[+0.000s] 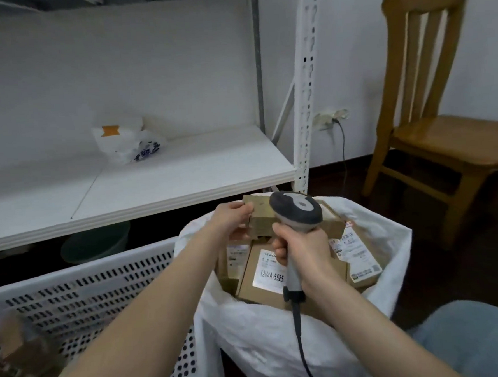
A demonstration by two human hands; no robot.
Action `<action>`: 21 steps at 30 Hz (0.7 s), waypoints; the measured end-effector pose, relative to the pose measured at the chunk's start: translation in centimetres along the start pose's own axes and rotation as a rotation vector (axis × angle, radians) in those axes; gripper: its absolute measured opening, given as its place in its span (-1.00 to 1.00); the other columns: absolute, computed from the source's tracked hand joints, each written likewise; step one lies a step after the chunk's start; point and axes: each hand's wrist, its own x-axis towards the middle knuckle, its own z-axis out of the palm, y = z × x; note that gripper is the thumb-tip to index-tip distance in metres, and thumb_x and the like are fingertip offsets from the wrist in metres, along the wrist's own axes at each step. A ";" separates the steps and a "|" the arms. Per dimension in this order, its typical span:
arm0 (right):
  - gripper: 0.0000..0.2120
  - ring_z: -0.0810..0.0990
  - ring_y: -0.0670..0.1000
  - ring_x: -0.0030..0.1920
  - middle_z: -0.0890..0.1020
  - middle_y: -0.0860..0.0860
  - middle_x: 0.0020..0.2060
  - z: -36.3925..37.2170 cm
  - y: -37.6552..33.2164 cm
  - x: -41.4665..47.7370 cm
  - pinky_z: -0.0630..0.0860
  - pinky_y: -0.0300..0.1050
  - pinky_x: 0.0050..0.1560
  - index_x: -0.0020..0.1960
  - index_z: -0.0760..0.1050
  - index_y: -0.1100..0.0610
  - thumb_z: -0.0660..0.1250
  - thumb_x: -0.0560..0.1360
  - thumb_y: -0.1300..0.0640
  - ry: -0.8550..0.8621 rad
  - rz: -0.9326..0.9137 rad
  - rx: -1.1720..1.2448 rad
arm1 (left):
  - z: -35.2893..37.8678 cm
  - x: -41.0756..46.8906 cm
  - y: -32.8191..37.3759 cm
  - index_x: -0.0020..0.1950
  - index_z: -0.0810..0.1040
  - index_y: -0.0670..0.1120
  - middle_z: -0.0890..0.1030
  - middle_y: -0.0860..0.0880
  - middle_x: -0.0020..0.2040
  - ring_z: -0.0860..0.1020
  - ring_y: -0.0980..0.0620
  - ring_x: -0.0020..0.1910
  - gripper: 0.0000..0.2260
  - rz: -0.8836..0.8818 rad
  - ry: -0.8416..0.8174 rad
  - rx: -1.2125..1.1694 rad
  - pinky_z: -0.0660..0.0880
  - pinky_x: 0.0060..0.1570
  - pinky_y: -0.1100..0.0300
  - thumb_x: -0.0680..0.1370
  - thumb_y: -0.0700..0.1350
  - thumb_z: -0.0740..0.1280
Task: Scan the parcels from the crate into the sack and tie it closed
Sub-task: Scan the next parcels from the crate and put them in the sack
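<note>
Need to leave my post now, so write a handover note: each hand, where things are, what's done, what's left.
Hands: the left hand holds a small box over the sack; the right hand grips the scanner, its head close over that box.
Things: the sack stands open with several labelled parcels inside. The crate is beside it on the left; blurred brown shapes in its near corner look like more parcels.
Done: several parcels are in the sack.
Left: probably scan and drop this box, clear the crate, tie the sack.
</note>
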 end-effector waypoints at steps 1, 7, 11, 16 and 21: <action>-0.89 0.54 -0.08 -0.47 0.60 0.04 -0.44 -0.6 0.2 0.4 0.52 -0.21 -0.34 -0.11 0.58 0.24 0.41 0.47 0.18 0.016 0.009 0.011 | 1.4 0.3 0.0 0.10 0.60 -0.17 0.60 -0.12 -0.18 0.56 -0.01 -0.38 -0.80 0.016 -0.015 0.096 0.53 -0.41 0.19 0.57 -0.08 0.34; -0.85 0.52 -0.03 -0.46 0.57 0.05 -0.47 -1.9 1.5 1.2 0.50 -0.17 -0.31 -0.26 0.57 0.22 0.39 0.47 0.20 0.016 0.059 0.009 | 3.9 1.6 -1.1 0.03 0.63 -0.09 0.59 -0.03 -0.06 0.54 0.00 -0.10 -0.88 0.136 0.001 0.507 0.49 -0.14 0.17 0.51 -0.13 0.40; -0.86 0.53 -0.02 -0.45 0.59 0.07 -0.44 -0.5 2.0 0.6 0.51 -0.16 -0.30 -0.24 0.56 0.22 0.40 0.47 0.20 -0.036 0.073 -0.002 | 0.1 0.3 -2.2 0.16 0.61 -0.09 0.63 -0.04 0.12 0.58 0.01 0.08 -0.76 0.224 0.144 0.585 0.51 0.09 0.16 0.51 -0.09 0.40; -0.85 0.46 -0.05 -0.52 0.55 0.07 -0.48 3.8 3.6 -1.5 0.44 -0.19 -0.42 -0.27 0.54 0.23 0.40 0.47 0.23 -0.147 0.075 -0.035 | -8.7 -3.0 -5.5 0.14 0.63 -0.09 0.64 -0.04 0.12 0.56 0.02 0.10 -0.81 0.174 0.314 0.586 0.44 0.05 0.23 0.56 -0.14 0.33; -0.88 0.48 -0.06 -0.51 0.57 0.05 -0.48 10.0 7.4 -3.8 0.45 -0.20 -0.43 -0.20 0.56 0.22 0.41 0.47 0.19 -0.321 0.131 -0.141 | -17.4 -6.6 -12.0 0.20 0.59 -0.12 0.61 -0.08 0.15 0.56 0.00 -0.05 -0.79 -0.034 0.364 0.578 0.47 -0.08 0.16 0.59 -0.14 0.30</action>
